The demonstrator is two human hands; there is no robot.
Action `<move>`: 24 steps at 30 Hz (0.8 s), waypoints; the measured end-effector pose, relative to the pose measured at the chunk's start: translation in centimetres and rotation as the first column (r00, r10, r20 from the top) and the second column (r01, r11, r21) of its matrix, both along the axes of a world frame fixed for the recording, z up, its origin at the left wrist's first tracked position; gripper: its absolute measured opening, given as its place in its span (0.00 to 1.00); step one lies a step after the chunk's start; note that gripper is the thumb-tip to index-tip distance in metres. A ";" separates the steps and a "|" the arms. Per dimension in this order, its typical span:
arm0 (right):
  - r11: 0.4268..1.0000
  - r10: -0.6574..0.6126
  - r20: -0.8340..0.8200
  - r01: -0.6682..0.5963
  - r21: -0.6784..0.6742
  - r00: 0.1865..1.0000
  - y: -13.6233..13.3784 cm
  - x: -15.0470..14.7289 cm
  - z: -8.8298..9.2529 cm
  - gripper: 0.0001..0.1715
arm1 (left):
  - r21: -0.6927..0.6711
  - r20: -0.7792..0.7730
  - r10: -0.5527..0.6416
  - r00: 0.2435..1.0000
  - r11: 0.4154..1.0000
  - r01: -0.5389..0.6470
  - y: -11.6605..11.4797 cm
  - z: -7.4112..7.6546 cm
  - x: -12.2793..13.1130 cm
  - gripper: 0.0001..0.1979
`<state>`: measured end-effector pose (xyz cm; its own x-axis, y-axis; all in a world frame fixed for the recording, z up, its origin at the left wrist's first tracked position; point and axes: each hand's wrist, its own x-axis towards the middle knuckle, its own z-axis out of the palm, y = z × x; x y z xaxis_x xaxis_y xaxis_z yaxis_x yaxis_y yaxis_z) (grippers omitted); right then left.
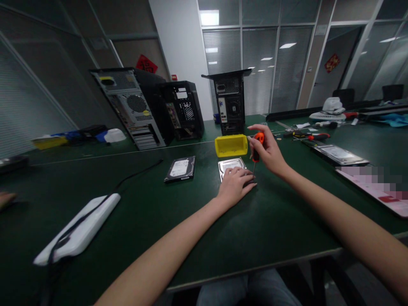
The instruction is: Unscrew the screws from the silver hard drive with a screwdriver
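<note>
A silver hard drive (pixel 232 164) lies on the green table in front of me, partly hidden under my left hand (pixel 233 186). The fingers of that hand rest across its top, with the thumb along its near right side, holding it against the table. My right hand (pixel 266 151) grips a screwdriver (pixel 259 137) with an orange and black handle, held nearly upright. Its thin shaft points down at the drive's right end, beside my left fingertips; the tip's exact contact is hard to make out. Just behind the drive stands an open yellow box (pixel 231 146).
Left of the drive lies a second hard drive (pixel 180 168); a white power strip (pixel 79 227) with a black cable is farther left. Computer cases (pixel 140 108) stand behind. At right are another drive (pixel 340 154), tools (pixel 318 137) and a pink board (pixel 366 187). Another person's hand (pixel 6 199) shows far left.
</note>
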<state>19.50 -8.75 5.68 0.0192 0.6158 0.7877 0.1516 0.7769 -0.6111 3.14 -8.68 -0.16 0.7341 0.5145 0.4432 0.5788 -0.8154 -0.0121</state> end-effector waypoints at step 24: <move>0.965 0.245 -0.092 -0.251 -0.071 0.965 0.3 0.5 0.3 0.17 | 0.012 -0.004 -0.003 1.000 1.000 0.003 0.1 -0.1 0.1 0.14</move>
<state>19.98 -8.48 5.97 -0.0804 0.6715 0.7366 -0.0924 0.7308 -0.6763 3.21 -8.57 -0.23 0.7373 0.5070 0.4465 0.5761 -0.8170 -0.0236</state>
